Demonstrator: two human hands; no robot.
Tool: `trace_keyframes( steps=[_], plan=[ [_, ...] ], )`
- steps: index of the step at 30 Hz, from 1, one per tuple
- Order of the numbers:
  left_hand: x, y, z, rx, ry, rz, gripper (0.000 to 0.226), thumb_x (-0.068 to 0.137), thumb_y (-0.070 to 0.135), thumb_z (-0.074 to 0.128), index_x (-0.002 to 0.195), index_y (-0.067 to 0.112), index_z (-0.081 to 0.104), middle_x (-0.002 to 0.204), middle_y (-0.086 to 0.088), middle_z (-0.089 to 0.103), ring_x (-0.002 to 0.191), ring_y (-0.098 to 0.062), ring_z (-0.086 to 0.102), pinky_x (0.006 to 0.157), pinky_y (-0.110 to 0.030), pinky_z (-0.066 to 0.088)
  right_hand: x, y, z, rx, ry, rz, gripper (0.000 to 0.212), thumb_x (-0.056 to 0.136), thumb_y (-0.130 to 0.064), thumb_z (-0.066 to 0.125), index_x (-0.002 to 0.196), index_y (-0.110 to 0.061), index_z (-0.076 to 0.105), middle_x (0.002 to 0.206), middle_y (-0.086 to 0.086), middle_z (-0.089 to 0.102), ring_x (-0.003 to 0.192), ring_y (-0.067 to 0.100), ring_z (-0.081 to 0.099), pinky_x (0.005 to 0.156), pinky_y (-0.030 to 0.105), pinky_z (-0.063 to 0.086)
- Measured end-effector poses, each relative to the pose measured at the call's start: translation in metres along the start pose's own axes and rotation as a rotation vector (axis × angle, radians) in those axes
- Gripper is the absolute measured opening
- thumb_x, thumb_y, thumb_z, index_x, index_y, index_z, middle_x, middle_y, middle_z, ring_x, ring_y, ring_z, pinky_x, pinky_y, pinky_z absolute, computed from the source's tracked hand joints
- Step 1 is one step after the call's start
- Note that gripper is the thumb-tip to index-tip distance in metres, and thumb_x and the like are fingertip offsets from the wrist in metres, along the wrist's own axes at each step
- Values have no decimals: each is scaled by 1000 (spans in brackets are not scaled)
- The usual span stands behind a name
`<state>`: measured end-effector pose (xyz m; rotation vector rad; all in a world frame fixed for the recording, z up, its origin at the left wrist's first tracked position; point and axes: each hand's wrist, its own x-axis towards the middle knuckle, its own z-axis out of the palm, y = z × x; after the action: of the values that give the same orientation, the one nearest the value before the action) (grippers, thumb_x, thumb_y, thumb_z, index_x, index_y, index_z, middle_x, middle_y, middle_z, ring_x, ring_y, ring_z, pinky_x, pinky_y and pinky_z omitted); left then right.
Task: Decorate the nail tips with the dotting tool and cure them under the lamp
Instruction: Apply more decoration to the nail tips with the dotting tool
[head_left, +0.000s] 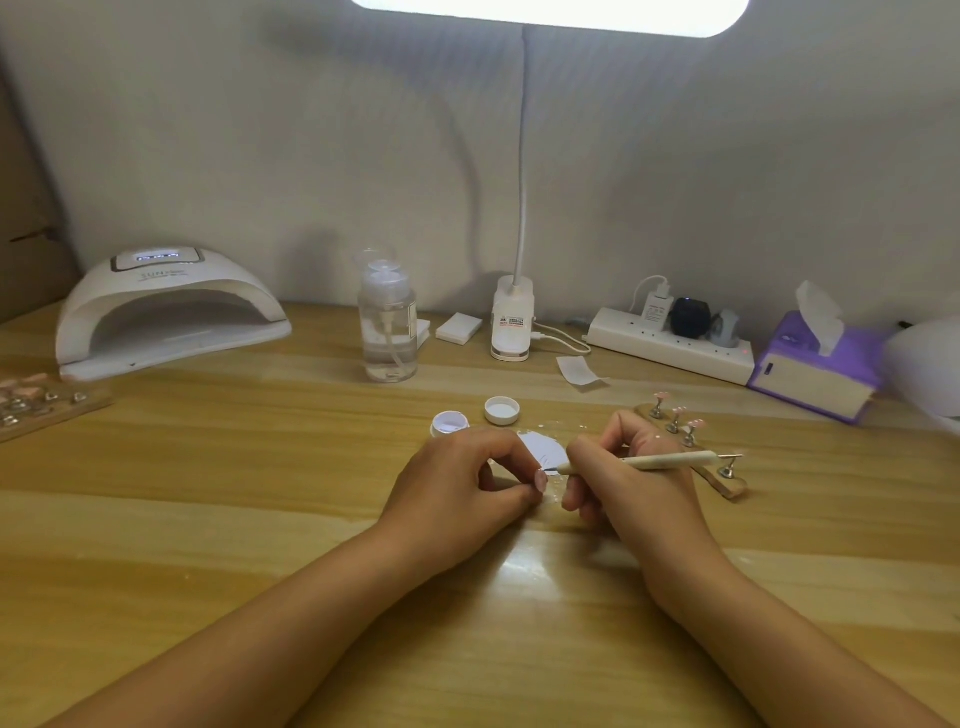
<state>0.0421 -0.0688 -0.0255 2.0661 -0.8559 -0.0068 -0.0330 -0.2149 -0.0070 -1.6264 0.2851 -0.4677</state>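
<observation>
L hand (457, 478) pinches a small glossy pale-pink nail tip (541, 479) btwn thumb & forefinger, tilted toward R hand, prob. to steady it for dotting. R hand (623, 467) grips slim wooden dotting tool (660, 460) pen-style, fine point just beside the tip; contact unclear. Open round white jar (449, 422) just beyond L knuckles. Domed white curing lamp (171, 306) well beyond, to L hand's left.

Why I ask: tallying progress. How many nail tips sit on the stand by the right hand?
3 nail tips in a row on the stand: back, middle, front. The right hand may hide others.
</observation>
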Motion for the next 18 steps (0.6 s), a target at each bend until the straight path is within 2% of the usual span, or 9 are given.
trace_keyframes(
  steps=[8, 12, 18],
  plan=[
    [0, 0, 0, -3, 2, 0, 15, 81, 26, 76, 74, 36, 68, 79, 26, 65, 56, -4, 48, 63, -29, 42, 1, 1, 0, -32, -20, -1, 35, 77, -6, 62, 52, -26, 48, 53, 15, 65, 41, 10, 51, 41, 17, 40],
    [-1, 0, -1, -4, -3, 1, 16, 82, 26, 75, 73, 36, 67, 77, 28, 64, 55, -4, 47, 62, -28, 42, 0, 1, 0, -41, -18, 12, 20, 66, -20, 62, 53, -26, 48, 54, 14, 66, 41, 11, 51, 41, 19, 40],
    [-1, 2, -1, 9, -1, 0, 19, 82, 25, 75, 72, 38, 66, 79, 29, 65, 57, -4, 50, 63, -28, 43, 0, 1, -1, 10, 14, -16, 35, 79, -7, 61, 52, -24, 46, 49, 12, 62, 38, 10, 47, 38, 17, 37]
  ],
)
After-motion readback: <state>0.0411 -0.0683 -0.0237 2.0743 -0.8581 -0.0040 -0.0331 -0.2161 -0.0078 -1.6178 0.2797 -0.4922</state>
